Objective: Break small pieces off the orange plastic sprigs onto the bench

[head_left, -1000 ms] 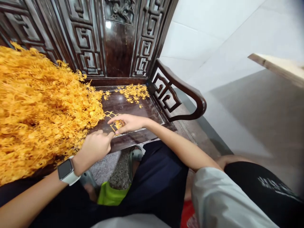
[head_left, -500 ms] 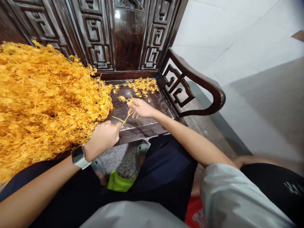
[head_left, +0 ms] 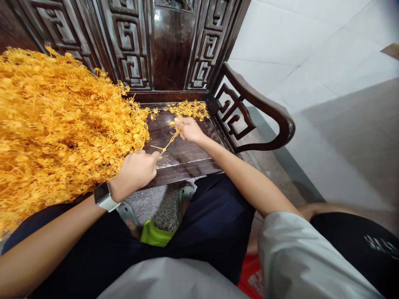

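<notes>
My left hand (head_left: pixel 139 168), wearing a watch, is closed on the lower end of a thin yellow plastic stem (head_left: pixel 168 144). The stem slants up and right from it, with a bare side branch pointing left. At its upper end my right hand (head_left: pixel 189 129) pinches it between thumb and fingers. A small yellow piece (head_left: pixel 171 123) shows just left of those fingertips. Beyond the right hand lies a small heap of loose yellow plastic flower pieces (head_left: pixel 190 109) on the wooden bench seat (head_left: pixel 183 155). A very large pile of yellow plastic flowers (head_left: pixel 71 128) rises left of the left hand.
The dark bench has a carved backrest (head_left: pixel 171 54) behind and a curved armrest (head_left: pixel 264 108) on the right. A bright green plastic object (head_left: pixel 156 234) is between my legs below. Another person's leg in black clothing (head_left: pixel 352 241) is close on my right.
My right hand has moved slightly up and right along the stem, away from the left hand. The yellow pieces left of its fingertips now show less. The left hand keeps its hold.
</notes>
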`<action>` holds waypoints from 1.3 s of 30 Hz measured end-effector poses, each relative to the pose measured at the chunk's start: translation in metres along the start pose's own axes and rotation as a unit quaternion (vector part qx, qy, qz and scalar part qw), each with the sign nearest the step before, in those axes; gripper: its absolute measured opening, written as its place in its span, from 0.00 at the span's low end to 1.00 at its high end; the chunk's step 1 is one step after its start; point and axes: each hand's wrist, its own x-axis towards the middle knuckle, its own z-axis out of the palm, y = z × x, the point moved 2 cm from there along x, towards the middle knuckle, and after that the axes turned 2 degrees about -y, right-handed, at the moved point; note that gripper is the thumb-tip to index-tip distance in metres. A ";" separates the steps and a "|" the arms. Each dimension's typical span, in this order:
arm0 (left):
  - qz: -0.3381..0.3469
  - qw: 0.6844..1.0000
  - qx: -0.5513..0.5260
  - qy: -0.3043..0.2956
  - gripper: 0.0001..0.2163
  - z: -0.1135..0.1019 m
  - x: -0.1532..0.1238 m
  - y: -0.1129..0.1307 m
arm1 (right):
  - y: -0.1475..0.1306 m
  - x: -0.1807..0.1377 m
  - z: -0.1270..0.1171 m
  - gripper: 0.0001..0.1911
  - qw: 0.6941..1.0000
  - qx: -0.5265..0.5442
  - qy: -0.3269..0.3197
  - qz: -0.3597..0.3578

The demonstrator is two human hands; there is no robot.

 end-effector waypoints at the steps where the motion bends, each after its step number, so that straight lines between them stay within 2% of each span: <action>1: -0.002 1.000 -0.001 0.004 0.19 -0.002 0.000 0.000 | -0.001 0.000 0.002 0.27 1.000 0.022 0.011 0.012; 8: -0.024 0.999 0.003 0.032 0.16 -0.003 -0.002 0.002 | -0.011 0.000 0.013 0.22 0.972 0.211 0.044 0.098; 17: -0.008 0.998 -0.003 0.060 0.15 -0.005 -0.006 -0.003 | -0.006 0.019 0.024 0.23 0.921 0.358 0.083 0.129; 20: 0.008 0.999 -0.014 0.046 0.14 0.002 -0.014 -0.001 | -0.002 0.031 -0.001 0.23 0.911 0.374 0.131 0.119; 23: 0.048 0.998 -0.031 0.005 0.13 0.016 -0.029 0.006 | 0.011 0.033 -0.049 0.23 0.897 0.372 0.217 0.095; 24: 0.061 0.997 -0.037 -0.003 0.14 0.022 -0.034 0.008 | 0.018 0.030 -0.064 0.25 0.900 0.363 0.227 0.081; 25: 0.071 0.997 -0.042 -0.009 0.14 0.028 -0.038 0.008 | 0.026 0.026 -0.075 0.26 0.912 0.342 0.212 0.079; 26: 0.074 0.996 -0.044 -0.013 0.14 0.033 -0.041 0.007 | 0.036 0.021 -0.082 0.27 0.936 0.295 0.170 0.093; 28: 0.065 0.997 -0.042 -0.026 0.15 0.042 -0.043 0.001 | 0.056 0.011 -0.083 0.24 0.979 0.157 0.042 0.125; 29: 0.055 0.997 -0.037 -0.033 0.15 0.046 -0.043 -0.004 | 0.066 0.006 -0.080 0.22 0.986 0.087 -0.021 0.141; 32: 0.024 0.999 -0.019 -0.040 0.15 0.047 -0.037 -0.015 | 0.086 -0.003 -0.064 0.18 0.973 -0.028 -0.143 0.177; 35: 0.019 0.999 -0.021 -0.031 0.14 0.041 -0.031 -0.015 | 0.083 -0.005 -0.056 0.18 0.937 -0.050 -0.285 0.198; 37: 0.024 0.999 -0.027 -0.026 0.15 0.037 -0.029 -0.010 | 0.067 -0.003 -0.063 0.21 0.936 -0.007 -0.319 0.147; 38: 0.028 0.999 -0.030 -0.025 0.15 0.037 -0.028 -0.007 | 0.056 -0.001 -0.069 0.22 0.949 0.036 -0.293 0.107; 39: 0.033 0.999 -0.032 -0.024 0.15 0.037 -0.027 -0.004 | 0.045 0.002 -0.077 0.24 0.964 0.091 -0.239 0.068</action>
